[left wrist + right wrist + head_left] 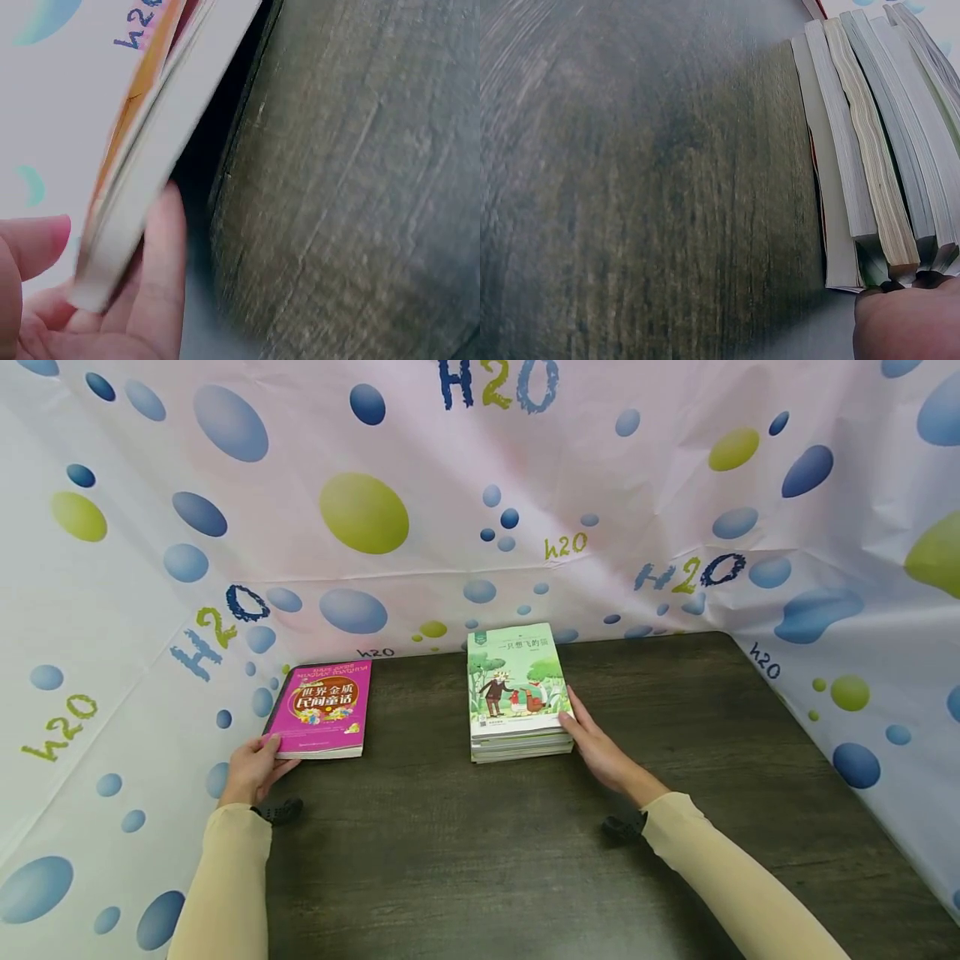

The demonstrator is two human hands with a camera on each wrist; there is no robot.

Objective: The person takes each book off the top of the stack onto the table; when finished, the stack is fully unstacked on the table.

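Observation:
At the table's far left lies a pink book (348, 714) with Chinese lettering. My left hand (255, 768) holds its near left corner, thumb over the cover and fingers beneath. Close up in the left wrist view, the book's page edge (161, 161) slants above my fingers (161, 255). A stack of books (521, 745) stands near the table's back, its top one a green and white picture book (517, 681). My right hand (600, 747) rests against the stack's right side with fingers extended, the thumb at the top book's near corner. Page edges (874, 150) show beside it in the right wrist view.
A dark wood-grain table (420, 843) carries both the pink book and the stack. Behind and at the sides hangs a white sheet (420, 468) with blue and green dots and H2O lettering. A dark band (281, 812) sits at the left wrist, another (624, 827) at the right.

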